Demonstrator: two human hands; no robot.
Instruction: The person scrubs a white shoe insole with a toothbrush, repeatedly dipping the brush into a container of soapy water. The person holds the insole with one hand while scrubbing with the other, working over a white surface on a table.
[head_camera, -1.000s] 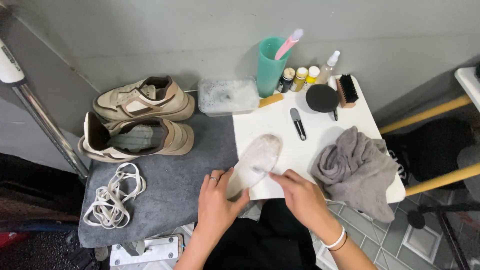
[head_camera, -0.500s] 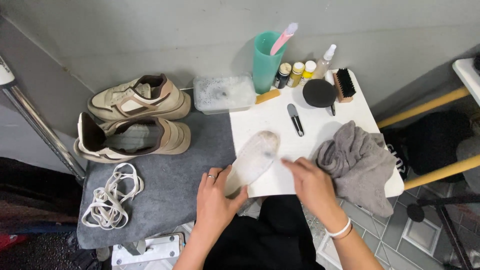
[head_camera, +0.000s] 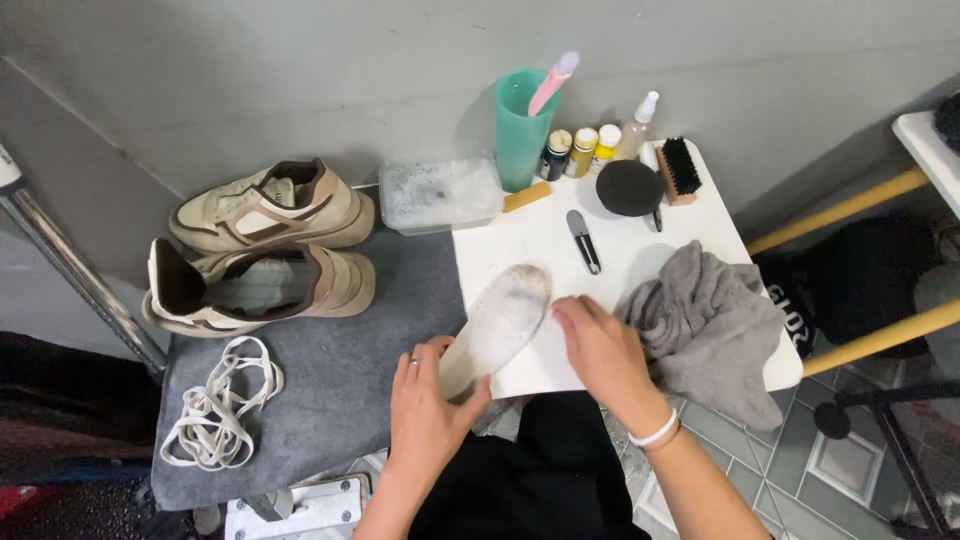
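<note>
A white, dirty shoe insole (head_camera: 500, 322) lies slanted across the near edge of a white board (head_camera: 540, 245). My left hand (head_camera: 425, 415) grips the insole's near end between thumb and fingers. Just right of the insole, my right hand (head_camera: 600, 352) rests flat on the board with its fingers apart, holding nothing, beside a crumpled grey cloth (head_camera: 710, 325).
Two beige sneakers (head_camera: 265, 245) and a bundle of white laces (head_camera: 215, 410) sit on a grey mat (head_camera: 330, 380). At the back stand a soapy water tub (head_camera: 440, 192), a green cup with a toothbrush (head_camera: 525, 120), small bottles (head_camera: 585, 150), a round black brush (head_camera: 630, 187), a bristle brush (head_camera: 680, 170).
My right hand has slid off the insole's lower part to the right, onto the board near the cloth. My left hand keeps its hold on the insole.
</note>
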